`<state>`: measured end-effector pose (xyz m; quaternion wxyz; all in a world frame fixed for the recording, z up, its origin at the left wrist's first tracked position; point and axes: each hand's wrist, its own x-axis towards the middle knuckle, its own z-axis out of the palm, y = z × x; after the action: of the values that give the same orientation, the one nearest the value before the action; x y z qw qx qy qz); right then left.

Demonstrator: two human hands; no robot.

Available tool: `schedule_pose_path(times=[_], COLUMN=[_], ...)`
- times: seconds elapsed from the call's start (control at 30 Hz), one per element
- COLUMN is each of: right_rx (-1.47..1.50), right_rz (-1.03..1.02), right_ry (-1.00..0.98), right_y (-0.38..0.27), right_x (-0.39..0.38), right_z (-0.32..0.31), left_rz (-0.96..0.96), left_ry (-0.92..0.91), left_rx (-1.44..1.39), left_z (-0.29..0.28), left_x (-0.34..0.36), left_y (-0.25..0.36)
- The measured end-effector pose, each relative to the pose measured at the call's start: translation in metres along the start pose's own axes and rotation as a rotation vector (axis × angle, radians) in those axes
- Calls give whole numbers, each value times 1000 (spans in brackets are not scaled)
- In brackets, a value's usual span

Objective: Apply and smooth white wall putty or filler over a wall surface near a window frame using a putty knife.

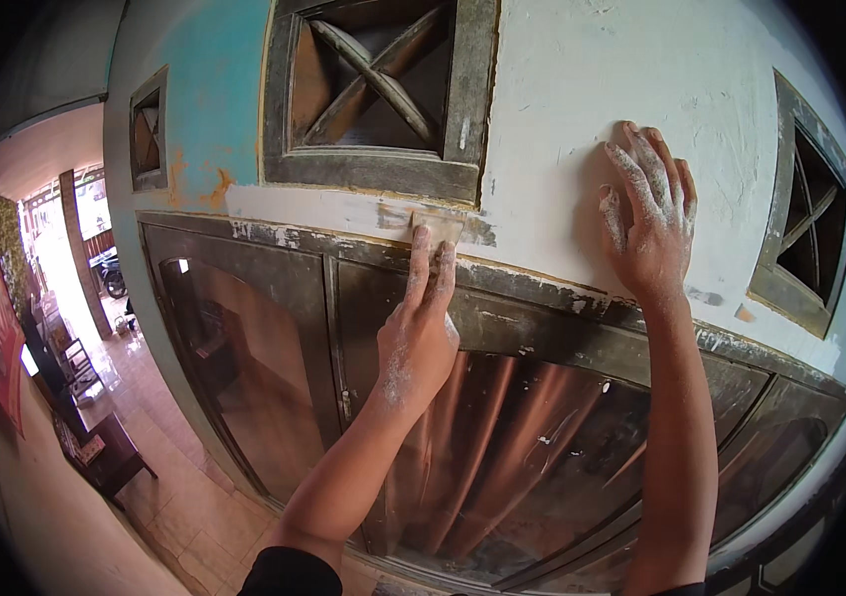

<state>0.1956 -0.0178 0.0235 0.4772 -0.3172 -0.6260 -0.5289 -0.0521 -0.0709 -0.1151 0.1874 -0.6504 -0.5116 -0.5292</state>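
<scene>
My left hand (421, 333) reaches up to the white strip of wall between a brown wooden vent frame and the window frame below. Two of its fingers are stretched out, pressing a small pale flat piece that looks like sandpaper (443, 227) against the wall; the thumb is hidden. Grey smears show around that piece. Further right, my right hand (651, 214) rests on the white wall (554, 119) with fingers a little apart and nothing in it. White dust coats both hands, most heavily the right fingers.
Above the left hand is a vent with crossed bars (373, 74); another vent (805, 209) is at the right. Below runs a worn brown window frame (532, 298) with glass panes. Turquoise paint (209, 109) covers the wall's left part. A dark table (115, 452) stands lower left.
</scene>
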Motion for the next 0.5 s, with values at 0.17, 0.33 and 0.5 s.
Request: schedule_pose_path(times=[0.17,0.33,0.5], right_rx=[16,-3,7], right_rz=[0,-7,-3], right_ry=[1,7,9], right_y=[-2,-1,-1], right_x=[1,1,1], right_z=[1,0,0], left_rz=[-33,17,-9], left_ry=[-26,15,-16], left_rx=[2,-9,15], left_z=[-4,4,0], left_x=[6,1,6], left_y=[4,-1,4])
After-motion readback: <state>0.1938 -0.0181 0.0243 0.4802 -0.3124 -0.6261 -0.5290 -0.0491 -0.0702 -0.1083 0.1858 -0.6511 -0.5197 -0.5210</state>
